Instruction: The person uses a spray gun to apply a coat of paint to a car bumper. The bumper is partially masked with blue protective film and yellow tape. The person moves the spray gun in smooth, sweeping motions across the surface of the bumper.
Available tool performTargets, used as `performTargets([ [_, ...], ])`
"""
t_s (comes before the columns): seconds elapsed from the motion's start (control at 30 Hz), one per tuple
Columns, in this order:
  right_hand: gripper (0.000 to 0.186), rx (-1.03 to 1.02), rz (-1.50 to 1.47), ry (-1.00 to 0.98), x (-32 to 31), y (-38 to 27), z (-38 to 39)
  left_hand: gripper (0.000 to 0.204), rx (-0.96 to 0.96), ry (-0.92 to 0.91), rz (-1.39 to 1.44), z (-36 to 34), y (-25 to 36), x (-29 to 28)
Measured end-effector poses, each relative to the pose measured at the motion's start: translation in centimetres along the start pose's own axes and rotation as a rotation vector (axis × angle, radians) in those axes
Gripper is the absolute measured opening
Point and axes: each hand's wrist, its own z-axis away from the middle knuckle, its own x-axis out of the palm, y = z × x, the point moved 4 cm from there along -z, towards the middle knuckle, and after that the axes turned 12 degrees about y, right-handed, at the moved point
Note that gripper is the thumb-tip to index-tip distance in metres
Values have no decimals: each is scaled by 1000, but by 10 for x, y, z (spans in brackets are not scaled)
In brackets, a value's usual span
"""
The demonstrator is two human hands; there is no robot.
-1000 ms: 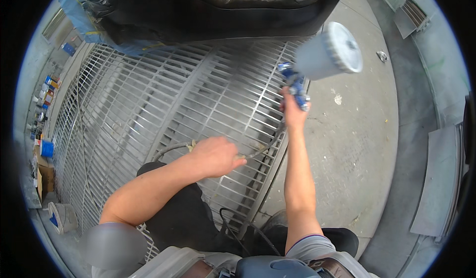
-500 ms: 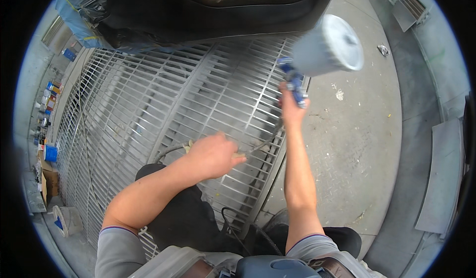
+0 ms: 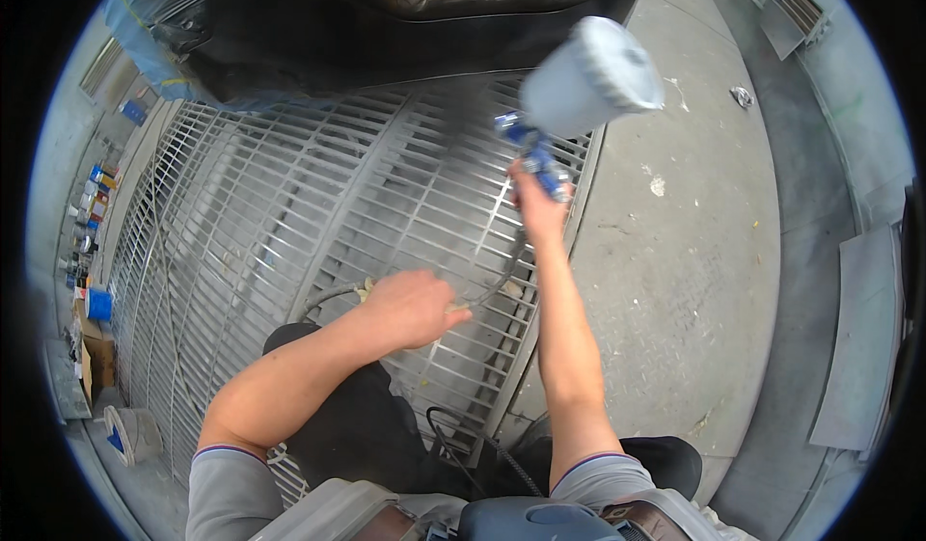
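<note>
My right hand (image 3: 541, 203) is wrapped round the handle of a blue spray gun (image 3: 541, 163), held up over the right edge of the floor grating. A pale translucent paint cup (image 3: 579, 78) with a ribbed lid sits on top of the gun, tilted to the right. From the gun's handle a grey air hose (image 3: 505, 276) curves down to my left hand (image 3: 410, 308), which is closed on it. Just beyond the gun stands a glossy black panel (image 3: 318, 54), its lower edge above the grating. A dark blur, apparently spray, shows left of the nozzle.
Metal floor grating (image 3: 371, 179) spans the left and middle, with bare concrete (image 3: 675, 281) on the right. Blue masking film (image 3: 145, 35) hangs at the panel's left. Several paint cans (image 3: 98, 302) and a white bucket (image 3: 135, 435) line the left wall. Crumpled foil (image 3: 741, 96) lies at right.
My right hand has carried the spray gun to the left and slightly nearer the black panel. My left hand stays almost in place on the hose.
</note>
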Motion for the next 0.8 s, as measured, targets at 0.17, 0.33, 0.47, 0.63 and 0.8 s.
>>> performTargets([
  [0.17, 24, -35, -123, 352, -95, -30, -72, 50, -16, 11, 43, -6, 12, -3],
  [0.33, 19, -171, -271, 551, -139, -61, -101, 50, -65, 89, 64, -9, 8, 8],
  [0.47, 18, -138, -195, 522, -138, -63, -84, 49, -45, 114, 36, -12, 5, 11],
  [0.63, 21, -49, -17, 275, -106, -58, -45, 49, -32, -88, -18, -13, 7, 13],
  [0.8, 24, 38, -22, 25, -83, -59, -22, 50, 15, -218, -67, -6, 7, 14],
])
